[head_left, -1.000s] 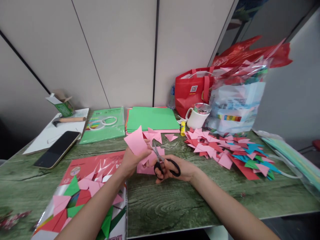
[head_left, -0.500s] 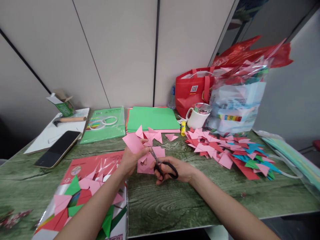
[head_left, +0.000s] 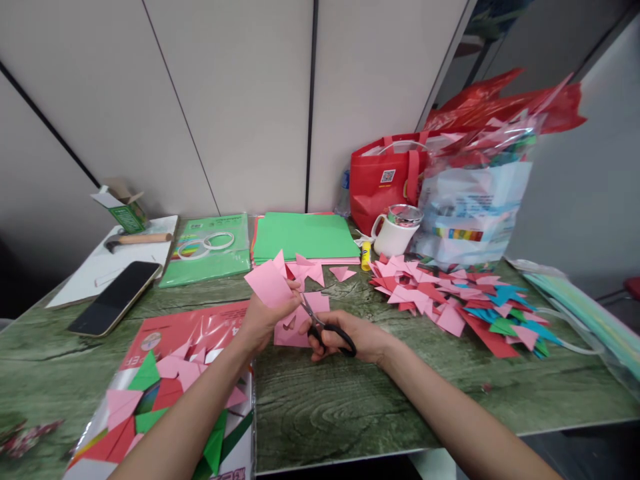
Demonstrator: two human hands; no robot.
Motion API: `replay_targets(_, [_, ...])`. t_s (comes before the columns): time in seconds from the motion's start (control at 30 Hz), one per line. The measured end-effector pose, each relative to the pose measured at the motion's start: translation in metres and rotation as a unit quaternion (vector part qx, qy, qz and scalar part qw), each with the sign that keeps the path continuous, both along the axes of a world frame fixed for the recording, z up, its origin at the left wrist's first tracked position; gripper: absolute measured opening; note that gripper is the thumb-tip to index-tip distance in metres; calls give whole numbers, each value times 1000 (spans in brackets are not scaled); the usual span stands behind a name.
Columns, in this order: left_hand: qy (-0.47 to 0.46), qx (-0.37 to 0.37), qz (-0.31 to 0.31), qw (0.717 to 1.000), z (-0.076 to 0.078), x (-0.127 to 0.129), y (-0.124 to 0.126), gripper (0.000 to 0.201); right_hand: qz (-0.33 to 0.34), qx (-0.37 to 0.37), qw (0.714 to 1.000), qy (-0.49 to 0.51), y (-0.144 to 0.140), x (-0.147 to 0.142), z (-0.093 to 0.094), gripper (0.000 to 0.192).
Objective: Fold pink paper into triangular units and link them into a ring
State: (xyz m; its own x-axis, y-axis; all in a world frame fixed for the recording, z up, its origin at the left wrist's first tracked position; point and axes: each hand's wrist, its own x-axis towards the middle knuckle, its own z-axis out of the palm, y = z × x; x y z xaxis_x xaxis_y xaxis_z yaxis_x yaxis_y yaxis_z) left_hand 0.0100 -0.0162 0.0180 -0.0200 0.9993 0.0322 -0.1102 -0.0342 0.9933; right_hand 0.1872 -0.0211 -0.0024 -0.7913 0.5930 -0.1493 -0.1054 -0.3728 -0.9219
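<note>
Between the fingers of my left hand [head_left: 265,320] is a pink sheet of paper [head_left: 269,283], tilted up above the table. My right hand [head_left: 350,337] grips a pair of scissors [head_left: 334,333] by its black handles, and the blades [head_left: 308,305] reach to the paper edge by my left fingers. Below both hands another pink paper piece [head_left: 295,337] lies flat, partly covered. Folded pink pieces [head_left: 305,268] rest just beyond my left hand. Whether the blades are cutting into the paper, I cannot tell.
Green paper [head_left: 305,235] is stacked at the back, beside a yellow glue stick [head_left: 366,256] and a white mug [head_left: 395,239]. Folded paper pieces [head_left: 420,293] pile up at right. A phone [head_left: 116,297], hammer [head_left: 140,239] and plastic packet [head_left: 193,320] lie left.
The scissors' handles have drawn closer together in my right hand. The pink sheet in my left hand has shifted only slightly.
</note>
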Motion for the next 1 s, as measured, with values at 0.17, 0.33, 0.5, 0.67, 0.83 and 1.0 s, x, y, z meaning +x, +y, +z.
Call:
replay_targets(0.17, [23,26,-4,999,0,-1,0,33,-10,7,1000,-13,-1,-2,3,45])
replay_targets(0.33, [28,16,-15,999,2,-2,0,32,-14,3,1000,-15,-1,-2,3,44])
replay_targets(0.5, [26,20,-21,999,3,-3,0,27,-8,3,1000,-10,0,-2,0,45])
replay_targets(0.67, [12,26,-25,999,1,-3,0,26,-5,6,1000,-16,0,-1,1,44])
replay_targets(0.83, [6,38,-22,999,0,-2,0,25,-5,12,1000,-18,0,-1,2,48])
replay_targets(1.0, [24,38,-45,998,5,0,-2,29,-10,29,999,-32,-2,-2,5,53])
